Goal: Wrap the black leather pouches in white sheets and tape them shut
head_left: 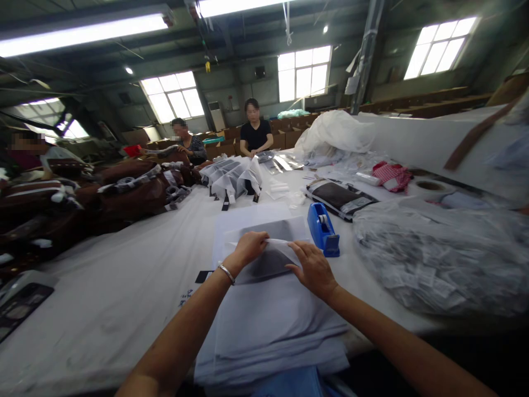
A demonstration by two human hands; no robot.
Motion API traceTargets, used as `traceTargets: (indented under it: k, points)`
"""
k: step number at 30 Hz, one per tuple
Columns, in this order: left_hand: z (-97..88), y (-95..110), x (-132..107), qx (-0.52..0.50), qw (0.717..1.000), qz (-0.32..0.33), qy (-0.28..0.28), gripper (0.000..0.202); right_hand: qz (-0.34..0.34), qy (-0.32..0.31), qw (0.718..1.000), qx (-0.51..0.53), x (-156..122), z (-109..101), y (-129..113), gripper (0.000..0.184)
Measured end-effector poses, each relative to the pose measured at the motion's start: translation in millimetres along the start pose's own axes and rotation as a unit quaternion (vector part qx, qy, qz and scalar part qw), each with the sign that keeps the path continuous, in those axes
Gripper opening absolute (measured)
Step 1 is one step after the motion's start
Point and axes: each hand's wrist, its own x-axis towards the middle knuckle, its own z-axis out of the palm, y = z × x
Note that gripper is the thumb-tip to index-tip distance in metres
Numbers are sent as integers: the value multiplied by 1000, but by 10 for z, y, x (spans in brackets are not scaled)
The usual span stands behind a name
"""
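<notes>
A sheet of thin white paper [276, 241] is folded over a flat dark item [270, 262], whose kind I cannot make out. My left hand [250, 248], a silver bangle at its wrist, is closed with thumb and fingers pinching the paper's folded edge. At the right end of that fold, my right hand [314, 269] touches the paper with its fingers stretched out and the thumb apart. Underneath lies a stack of white sheets [273, 325]. A black tag [203, 276] sticks out at the left. Just beyond my right hand stands a blue tape dispenser [323, 229].
Brown bags [132, 187] are piled along the left. Paper-wrapped pieces with black tags [233, 176] lie ahead. On the right are a packed dark item [341, 196], a large clear plastic bag [438, 259] and a tape roll [430, 187]. Several people work across the table.
</notes>
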Motion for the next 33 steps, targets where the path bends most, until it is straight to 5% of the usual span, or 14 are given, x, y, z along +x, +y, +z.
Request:
traceTargets:
  k: [2,6,12,16,22,30,33]
  points:
    - [-7,8,13,5,1000,-1,0,25,9,10,1000,-5,93,92,4,57]
    - [-12,3,21,12,1000,2,3,23,2,-2,1000,-15,205,217,94,21]
    - [-26,-90,54,-4,1000,24,-1,25,62,11,998,30,482,84,411,12]
    - [-70,-207,129,-20,999,48,-9,25,131,-61,989,21,813,26,655,13]
    - [-62,-409,235,-24,998,58,-6,22,109,-153,982,28,1143,131,890,10]
    - [141,-590,287,-60,997,44,19,28,112,-139,984,18,1110,345,1041,12]
    - [194,-610,319,-79,996,41,26,31,98,-64,993,-6,1012,385,942,25]
